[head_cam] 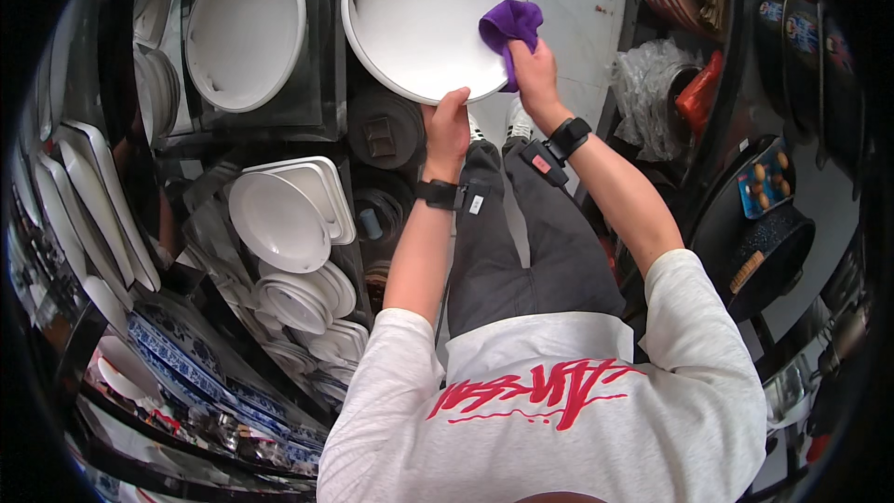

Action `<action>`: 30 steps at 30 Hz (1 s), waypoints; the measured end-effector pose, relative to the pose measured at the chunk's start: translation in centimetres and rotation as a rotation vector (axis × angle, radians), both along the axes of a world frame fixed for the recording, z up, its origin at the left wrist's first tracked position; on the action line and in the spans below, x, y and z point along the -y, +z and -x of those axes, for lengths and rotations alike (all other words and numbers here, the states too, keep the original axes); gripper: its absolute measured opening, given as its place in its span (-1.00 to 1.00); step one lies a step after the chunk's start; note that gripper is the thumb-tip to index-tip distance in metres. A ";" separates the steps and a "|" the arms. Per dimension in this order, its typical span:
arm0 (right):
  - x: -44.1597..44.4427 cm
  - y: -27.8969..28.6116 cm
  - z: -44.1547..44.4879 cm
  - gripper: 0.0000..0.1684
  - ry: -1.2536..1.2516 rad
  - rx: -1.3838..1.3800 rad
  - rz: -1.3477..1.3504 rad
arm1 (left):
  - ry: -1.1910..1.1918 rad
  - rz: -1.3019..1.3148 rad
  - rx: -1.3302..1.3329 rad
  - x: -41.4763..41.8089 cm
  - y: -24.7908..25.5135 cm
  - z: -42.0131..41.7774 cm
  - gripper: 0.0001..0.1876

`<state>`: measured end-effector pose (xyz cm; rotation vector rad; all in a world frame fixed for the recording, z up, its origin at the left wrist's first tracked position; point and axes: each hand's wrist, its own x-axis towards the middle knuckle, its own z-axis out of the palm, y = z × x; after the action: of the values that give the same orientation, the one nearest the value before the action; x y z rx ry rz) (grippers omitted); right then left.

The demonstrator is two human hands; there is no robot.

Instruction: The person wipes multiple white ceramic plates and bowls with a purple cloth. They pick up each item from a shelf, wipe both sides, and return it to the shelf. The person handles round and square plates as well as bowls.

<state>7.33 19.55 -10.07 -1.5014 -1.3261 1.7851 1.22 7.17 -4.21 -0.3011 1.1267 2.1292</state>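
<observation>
A large round white plate (426, 21) with a thin dark rim line is held up in front of me, its top edge cut off by the picture. My left hand (448, 129) grips its near edge, thumb over the rim and the fingers hidden beneath. In my right hand (536, 77) is a bunched purple cloth (513, 24), pressed against the plate's right edge. Part of the cloth hangs over the rim. A dark mark shows at the plate's left inner side.
To the left, a dark shelf (328, 133) bears an oval-looking white plate (244, 31). Nearer stand a white bowl (279, 221), stacked white dishes (293, 304) and blue-patterned plates (174, 349). Plastic-wrapped goods (653, 98) and dark pans (775, 258) line the right side.
</observation>
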 end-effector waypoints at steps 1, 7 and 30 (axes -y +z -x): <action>0.5 0.3 0.0 -0.74 -0.014 -0.002 0.039 | -0.011 0.009 -0.015 -0.1 -0.3 0.1 -0.50; -1.7 -0.3 -0.4 -0.58 0.278 0.250 -0.174 | -0.065 0.100 -0.077 0.9 -0.4 1.8 -0.52; -4.1 -0.9 -1.6 -0.66 0.255 0.240 -0.350 | -0.079 0.191 -0.071 1.4 1.2 1.7 -0.40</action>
<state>8.96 23.70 -10.96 -1.4313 -1.9104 1.4412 -0.51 5.73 -3.04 -0.2658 1.3643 1.9805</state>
